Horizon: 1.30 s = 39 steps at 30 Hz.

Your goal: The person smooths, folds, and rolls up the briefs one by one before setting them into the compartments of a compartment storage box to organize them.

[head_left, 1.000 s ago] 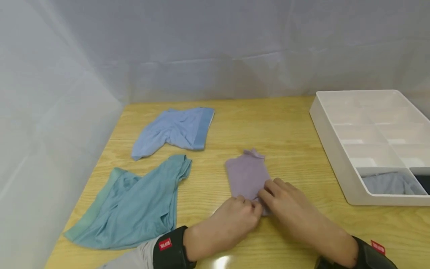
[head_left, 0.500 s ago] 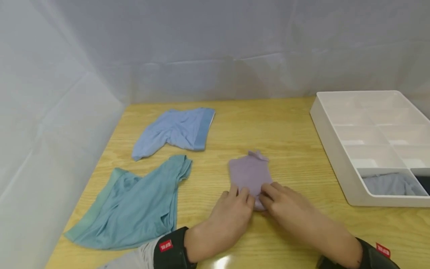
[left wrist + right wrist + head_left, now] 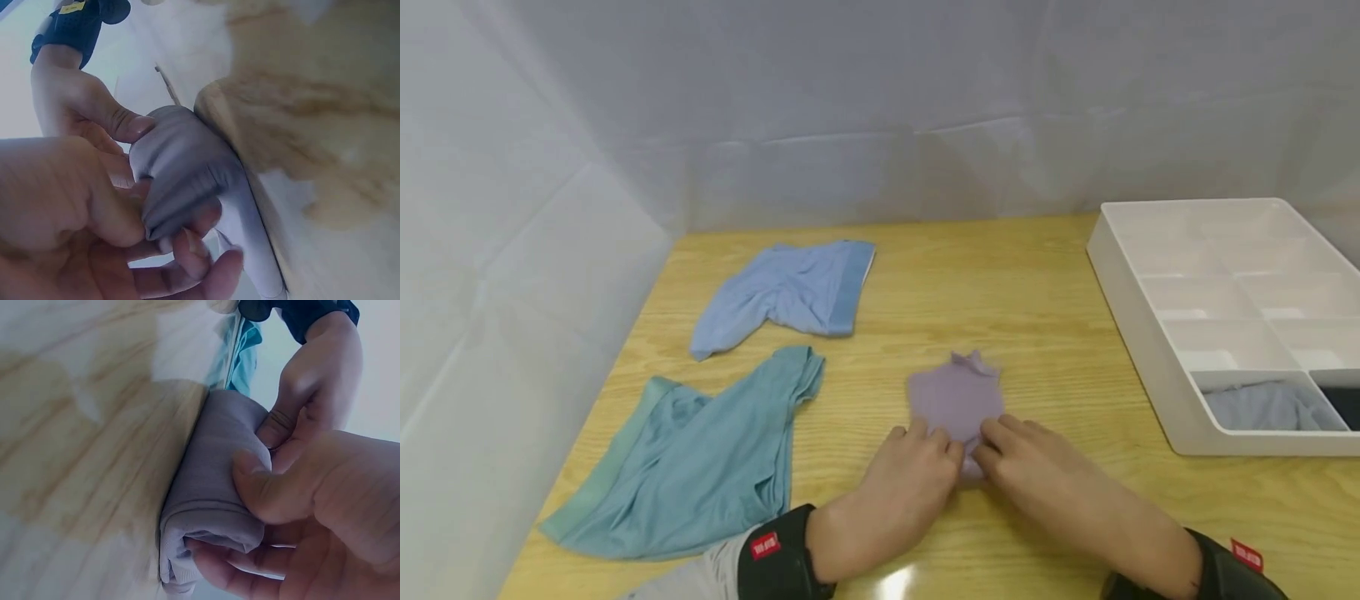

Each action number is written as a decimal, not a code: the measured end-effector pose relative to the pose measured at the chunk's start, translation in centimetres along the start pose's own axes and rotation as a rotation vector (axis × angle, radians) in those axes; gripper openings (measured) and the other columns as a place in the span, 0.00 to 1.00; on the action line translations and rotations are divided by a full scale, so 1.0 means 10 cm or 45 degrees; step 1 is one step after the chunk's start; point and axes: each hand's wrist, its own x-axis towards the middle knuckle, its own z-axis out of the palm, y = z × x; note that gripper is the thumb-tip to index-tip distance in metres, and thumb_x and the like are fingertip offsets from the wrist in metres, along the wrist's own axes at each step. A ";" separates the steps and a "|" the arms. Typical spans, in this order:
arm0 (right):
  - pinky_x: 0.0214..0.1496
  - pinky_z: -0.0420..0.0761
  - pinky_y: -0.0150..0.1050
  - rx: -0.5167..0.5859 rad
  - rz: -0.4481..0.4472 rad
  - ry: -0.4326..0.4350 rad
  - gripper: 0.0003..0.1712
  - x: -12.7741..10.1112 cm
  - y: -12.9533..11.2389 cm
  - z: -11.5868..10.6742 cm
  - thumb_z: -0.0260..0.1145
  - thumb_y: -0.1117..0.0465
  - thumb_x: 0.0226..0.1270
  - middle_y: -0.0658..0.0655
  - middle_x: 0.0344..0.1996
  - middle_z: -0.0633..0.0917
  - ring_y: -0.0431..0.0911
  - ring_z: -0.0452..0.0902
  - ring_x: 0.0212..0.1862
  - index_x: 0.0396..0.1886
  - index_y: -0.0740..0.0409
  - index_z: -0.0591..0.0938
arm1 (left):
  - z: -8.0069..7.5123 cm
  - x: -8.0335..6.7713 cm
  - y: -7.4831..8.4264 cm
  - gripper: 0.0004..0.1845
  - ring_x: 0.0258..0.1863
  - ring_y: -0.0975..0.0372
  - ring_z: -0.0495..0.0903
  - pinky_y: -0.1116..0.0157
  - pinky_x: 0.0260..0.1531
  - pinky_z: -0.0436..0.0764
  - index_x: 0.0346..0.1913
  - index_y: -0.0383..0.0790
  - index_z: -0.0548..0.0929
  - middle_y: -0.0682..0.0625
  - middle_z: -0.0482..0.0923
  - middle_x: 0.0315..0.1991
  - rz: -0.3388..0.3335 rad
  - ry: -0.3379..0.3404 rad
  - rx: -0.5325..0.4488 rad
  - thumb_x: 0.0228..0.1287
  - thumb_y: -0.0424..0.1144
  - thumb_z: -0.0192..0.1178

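A purple garment (image 3: 957, 400), folded into a narrow strip, lies on the table between both hands. Its near end is rolled up, and a small flap sticks up at the far end. In the head view my left hand (image 3: 912, 471) holds the left side of the roll and my right hand (image 3: 1037, 467) the right side. The right wrist view shows the open end of the roll (image 3: 212, 456), with the right thumb on its outside and a fingertip at the layers. In the left wrist view, thumb and curled fingers pinch the rolled cloth (image 3: 181, 150).
Teal boxer briefs (image 3: 700, 467) lie spread on the left, beside the left forearm. Light blue boxer briefs (image 3: 782, 287) lie behind them. At right stands a white divided box (image 3: 1131, 333); grey cloth (image 3: 1266, 407) and dark cloth (image 3: 1343, 404) sit in its near compartments.
The left hand has moved from the middle of the near edge to the left side of the roll. The garment's far end has slid slightly toward me, and its flat part is shorter.
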 end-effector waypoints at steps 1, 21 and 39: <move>0.30 0.77 0.37 0.000 0.004 -0.012 0.11 0.00 0.00 0.00 0.72 0.72 0.47 0.52 0.29 0.77 0.45 0.72 0.31 0.32 0.61 0.83 | 0.00 0.01 0.00 0.04 0.29 0.61 0.73 0.67 0.25 0.73 0.38 0.44 0.81 0.54 0.76 0.28 -0.001 -0.039 -0.028 0.61 0.39 0.63; 0.37 0.77 0.43 -0.179 0.102 -0.222 0.23 -0.10 -0.21 -0.01 0.71 0.71 0.46 0.60 0.43 0.82 0.50 0.77 0.41 0.47 0.66 0.81 | -0.03 -0.01 -0.04 0.26 0.55 0.59 0.73 0.68 0.58 0.69 0.62 0.36 0.76 0.47 0.73 0.59 0.225 0.418 -0.767 0.58 0.29 0.59; 0.31 0.75 0.39 -0.241 0.075 -0.124 0.11 -0.06 -0.16 -0.02 0.72 0.69 0.44 0.56 0.35 0.81 0.48 0.73 0.35 0.31 0.61 0.85 | -0.02 0.03 -0.07 0.15 0.49 0.64 0.77 0.73 0.52 0.73 0.45 0.37 0.80 0.50 0.81 0.46 0.139 0.621 -1.090 0.54 0.28 0.66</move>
